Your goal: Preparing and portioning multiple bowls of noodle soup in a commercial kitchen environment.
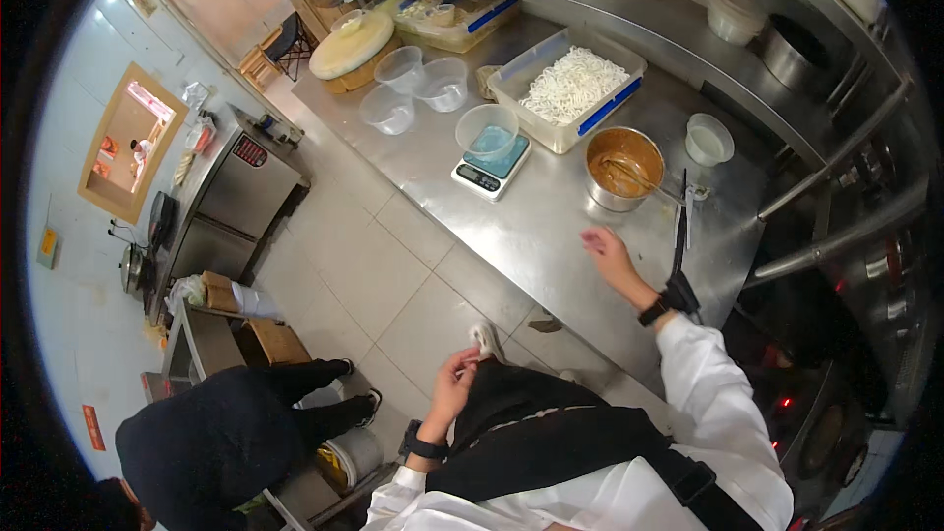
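Note:
My right hand [608,254], blurred, hovers over the front of the steel table [479,225] with its fingers loosely bent and nothing seen in it. Closest to it stands a steel pot [618,199] of brown sauce, a utensil resting inside. My left hand [453,383] hangs in front of my dark apron [546,450], off the table, its fingers half curled and no object visible in them. A clear plastic bowl [487,122] sits on a digital kitchen scale [493,177]. Behind the scale, white noodles [575,85] fill a clear plastic bin [527,122].
Clear bowls [391,114] stand left of the scale, near a round chopping block [354,51]. A small tub [708,140] and a black strap [680,236] lie right of the pot. Behind me on the left, a person in dark clothes [214,442] bends by a shelf.

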`<control>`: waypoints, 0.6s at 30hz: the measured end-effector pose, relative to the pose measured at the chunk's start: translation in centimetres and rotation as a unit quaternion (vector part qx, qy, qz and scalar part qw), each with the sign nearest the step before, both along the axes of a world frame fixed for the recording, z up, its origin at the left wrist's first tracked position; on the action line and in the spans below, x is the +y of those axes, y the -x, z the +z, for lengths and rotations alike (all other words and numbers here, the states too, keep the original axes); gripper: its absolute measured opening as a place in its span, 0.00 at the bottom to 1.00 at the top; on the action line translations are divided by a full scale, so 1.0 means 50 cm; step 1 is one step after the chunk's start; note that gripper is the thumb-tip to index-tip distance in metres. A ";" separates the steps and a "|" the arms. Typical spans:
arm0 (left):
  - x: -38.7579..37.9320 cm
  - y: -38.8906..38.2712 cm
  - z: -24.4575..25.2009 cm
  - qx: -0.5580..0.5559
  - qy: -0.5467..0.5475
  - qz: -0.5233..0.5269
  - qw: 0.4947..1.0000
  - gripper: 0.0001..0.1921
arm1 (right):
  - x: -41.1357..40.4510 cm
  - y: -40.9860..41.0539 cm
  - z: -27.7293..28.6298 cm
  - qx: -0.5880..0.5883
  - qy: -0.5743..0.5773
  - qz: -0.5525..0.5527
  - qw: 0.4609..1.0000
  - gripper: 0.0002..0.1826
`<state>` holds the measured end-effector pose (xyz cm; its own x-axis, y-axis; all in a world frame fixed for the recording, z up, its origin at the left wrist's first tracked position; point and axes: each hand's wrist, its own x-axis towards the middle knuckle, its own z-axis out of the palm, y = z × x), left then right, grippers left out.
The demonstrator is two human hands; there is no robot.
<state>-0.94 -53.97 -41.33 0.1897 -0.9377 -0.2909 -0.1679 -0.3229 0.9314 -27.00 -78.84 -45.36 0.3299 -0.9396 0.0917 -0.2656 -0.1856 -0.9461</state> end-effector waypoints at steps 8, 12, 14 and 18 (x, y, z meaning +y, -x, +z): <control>-0.341 -0.228 -0.037 0.015 0.050 0.012 0.999 0.15 | -0.397 -0.281 -0.007 -0.532 -0.320 -0.243 0.745 0.24; -0.534 -0.325 -0.090 -0.020 0.076 -0.082 0.994 0.16 | -0.497 -0.280 -0.064 -0.631 -0.303 -0.260 0.665 0.29; -0.603 -0.361 -0.106 -0.015 0.051 -0.127 0.991 0.17 | -0.525 -0.294 -0.065 -0.641 -0.314 -0.292 0.636 0.30; -0.737 -0.375 -0.191 0.000 0.070 -0.173 0.982 0.20 | -0.586 -0.256 -0.065 -0.656 -0.248 -0.334 0.629 0.30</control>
<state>17.81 -90.82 -50.88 -0.1477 -0.9770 -0.1539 -0.2450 -0.1146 0.9627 -14.19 -108.14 -48.60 -0.2092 -0.8487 -0.4857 0.9430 -0.0436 -0.3299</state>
